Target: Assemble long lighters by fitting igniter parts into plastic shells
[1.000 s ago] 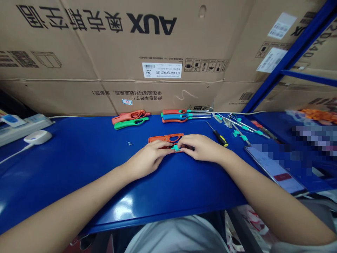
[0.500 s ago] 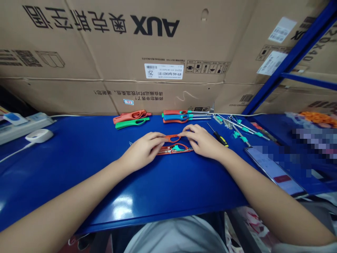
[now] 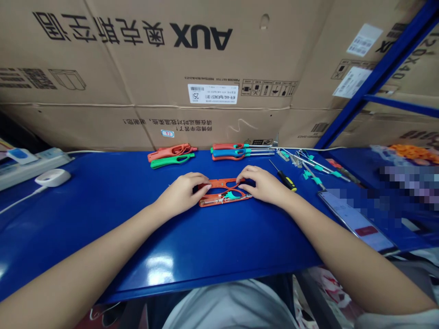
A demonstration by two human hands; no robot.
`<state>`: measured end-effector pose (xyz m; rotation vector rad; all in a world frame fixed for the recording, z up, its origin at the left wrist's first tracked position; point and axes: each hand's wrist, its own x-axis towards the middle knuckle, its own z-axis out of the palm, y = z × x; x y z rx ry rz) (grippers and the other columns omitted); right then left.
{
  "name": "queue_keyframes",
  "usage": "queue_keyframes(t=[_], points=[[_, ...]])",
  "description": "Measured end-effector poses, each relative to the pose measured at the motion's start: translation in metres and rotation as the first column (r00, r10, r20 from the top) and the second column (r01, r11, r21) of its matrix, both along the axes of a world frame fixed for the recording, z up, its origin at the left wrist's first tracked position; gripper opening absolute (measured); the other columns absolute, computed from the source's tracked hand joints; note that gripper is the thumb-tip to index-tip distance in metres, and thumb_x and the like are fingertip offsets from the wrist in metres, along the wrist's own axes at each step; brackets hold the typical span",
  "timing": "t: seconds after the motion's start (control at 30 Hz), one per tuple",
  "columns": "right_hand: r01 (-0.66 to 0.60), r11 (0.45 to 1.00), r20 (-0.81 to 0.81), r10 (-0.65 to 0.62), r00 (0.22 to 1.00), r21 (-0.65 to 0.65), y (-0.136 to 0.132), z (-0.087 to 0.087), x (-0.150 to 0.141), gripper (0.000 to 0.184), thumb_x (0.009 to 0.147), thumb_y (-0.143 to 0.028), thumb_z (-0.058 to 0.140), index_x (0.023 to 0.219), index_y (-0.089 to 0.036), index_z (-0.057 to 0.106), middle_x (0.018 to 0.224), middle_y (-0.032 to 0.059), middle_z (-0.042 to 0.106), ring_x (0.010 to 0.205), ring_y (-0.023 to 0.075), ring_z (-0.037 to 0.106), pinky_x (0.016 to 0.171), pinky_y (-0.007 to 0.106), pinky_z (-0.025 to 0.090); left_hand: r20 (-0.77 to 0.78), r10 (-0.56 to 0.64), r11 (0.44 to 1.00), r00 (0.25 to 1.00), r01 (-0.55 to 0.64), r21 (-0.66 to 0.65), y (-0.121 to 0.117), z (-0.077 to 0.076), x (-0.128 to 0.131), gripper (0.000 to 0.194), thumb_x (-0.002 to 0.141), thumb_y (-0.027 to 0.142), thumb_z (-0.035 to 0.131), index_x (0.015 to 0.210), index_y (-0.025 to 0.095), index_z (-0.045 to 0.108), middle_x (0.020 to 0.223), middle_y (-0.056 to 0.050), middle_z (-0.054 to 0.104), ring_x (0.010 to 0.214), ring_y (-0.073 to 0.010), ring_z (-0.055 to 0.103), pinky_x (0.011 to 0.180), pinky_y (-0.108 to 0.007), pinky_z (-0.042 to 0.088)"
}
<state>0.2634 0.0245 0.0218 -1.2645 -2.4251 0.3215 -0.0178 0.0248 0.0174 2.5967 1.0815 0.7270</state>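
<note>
An empty orange lighter casing half point(image 3: 221, 183) spans the gap between my hands, inner side showing. My left hand point(image 3: 185, 192) pinches its left end between thumb and fingers. At its right end, my right hand point(image 3: 262, 183) grips with bent fingers. Just nearer to me lies the other orange casing half point(image 3: 206, 202), on the table. It holds a teal trigger piece point(image 3: 230, 195), inner parts and the start of a metal tube at its right end. My fingertips partly cover both ends of the upper half.
Behind lie assembled long-neck lighters point(image 3: 228, 153) and several red and green casings point(image 3: 173, 160). A yellow-black screwdriver point(image 3: 286, 181), metal tubes with teal parts point(image 3: 318, 168) and a phone point(image 3: 356, 221) are to the right. A power strip point(image 3: 37, 167) sits left; a cardboard box point(image 3: 137, 82) stands behind.
The upper casing half has turned, so its inner face now shows, and has come down close to the lower half. Both hands have shifted slightly with it.
</note>
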Motion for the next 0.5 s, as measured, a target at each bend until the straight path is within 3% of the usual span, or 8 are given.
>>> queue_keyframes(t=[0.13,0.23,0.37,0.43,0.5], points=[[0.008,1.000,-0.030,-0.008,1.000,0.010,0.001,-0.004,-0.002,0.002,0.090,-0.021,0.063,0.092,-0.021,0.063,0.098,0.0050,0.064,0.095,0.0208,0.059,0.084,0.035,0.047,-0.013,0.000,1.000,1.000,0.000,0.002,-0.002,-0.002,0.001,0.030,0.099,0.033,0.049,0.108,0.016,0.072,0.111,-0.011,0.073,0.103,-0.0256,0.067,0.094,-0.041,0.053],[0.066,0.997,-0.195,-0.074,0.978,-0.048,0.003,-0.006,-0.005,0.002,0.093,-0.022,0.057,0.092,-0.020,0.058,0.090,0.0035,0.064,0.082,0.0185,0.060,0.077,0.034,0.048,0.005,0.030,0.999,1.000,-0.030,0.024,-0.003,-0.003,0.001,0.034,0.097,0.035,0.053,0.122,0.016,0.066,0.119,-0.012,0.071,0.110,-0.0272,0.066,0.097,-0.043,0.053],[0.075,0.924,-0.534,-0.282,0.797,-0.375,0.003,-0.001,-0.013,0.005,0.090,-0.024,0.059,0.088,-0.019,0.057,0.083,0.0016,0.064,0.068,0.0141,0.062,0.070,0.031,0.053,0.064,0.040,0.993,0.997,-0.047,0.111,-0.007,0.003,0.000,0.044,0.093,0.034,0.061,0.133,0.017,0.060,0.125,-0.012,0.067,0.112,-0.0265,0.065,0.098,-0.041,0.052],[0.025,0.852,-0.572,-0.373,0.731,-0.523,0.001,0.004,-0.015,0.006,0.087,-0.023,0.062,0.091,-0.019,0.061,0.081,0.0009,0.066,0.064,0.0125,0.063,0.066,0.028,0.054,0.073,0.005,0.988,0.997,-0.016,0.151,-0.010,0.009,0.001,0.036,0.093,0.031,0.060,0.127,0.017,0.064,0.121,-0.011,0.068,0.109,-0.0244,0.066,0.097,-0.039,0.053],[0.001,0.800,-0.562,-0.422,0.711,-0.600,-0.002,0.008,-0.016,0.013,0.086,-0.020,0.063,0.100,-0.019,0.065,0.078,0.0003,0.068,0.061,0.0109,0.062,0.062,0.025,0.053,0.074,-0.018,0.986,0.997,0.006,0.168,-0.014,0.013,0.001,0.031,0.094,0.031,0.060,0.121,0.018,0.067,0.115,-0.009,0.069,0.104,-0.0225,0.067,0.093,-0.036,0.053]])
